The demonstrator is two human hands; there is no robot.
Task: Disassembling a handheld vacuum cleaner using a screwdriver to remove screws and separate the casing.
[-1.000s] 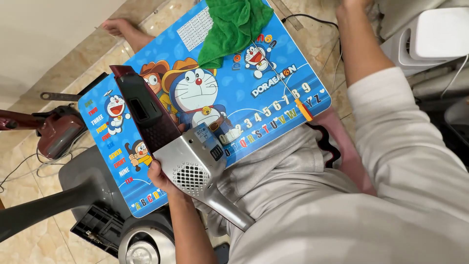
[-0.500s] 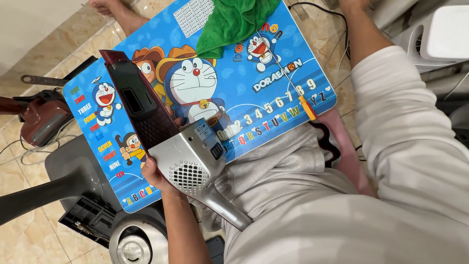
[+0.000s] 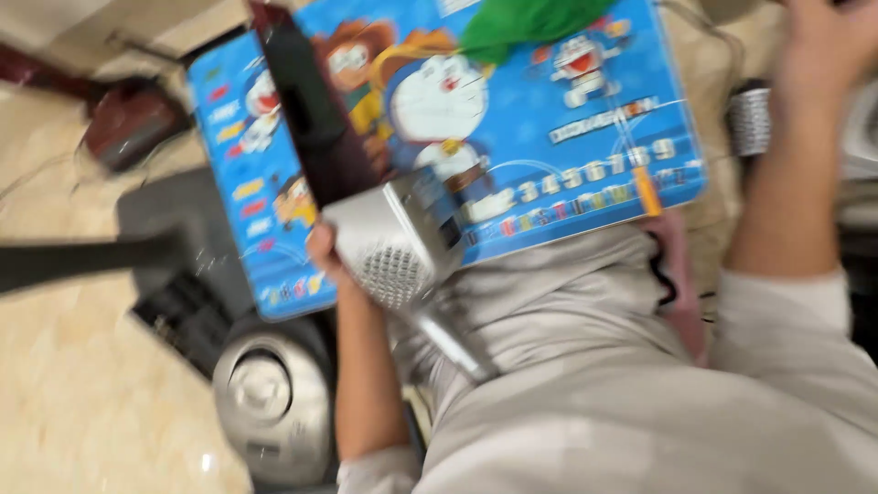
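A person's left hand [image 3: 322,252] grips a silver hair dryer [image 3: 393,252] by its perforated rear end, its dark nozzle [image 3: 302,110] angled up over a blue cartoon-printed table [image 3: 567,174]. A green cloth [image 3: 521,23] lies on the table's far edge. The right hand [image 3: 823,41] reaches beyond the table; motion blur hides whether it holds anything. A round grey appliance [image 3: 270,393] sits on the floor.
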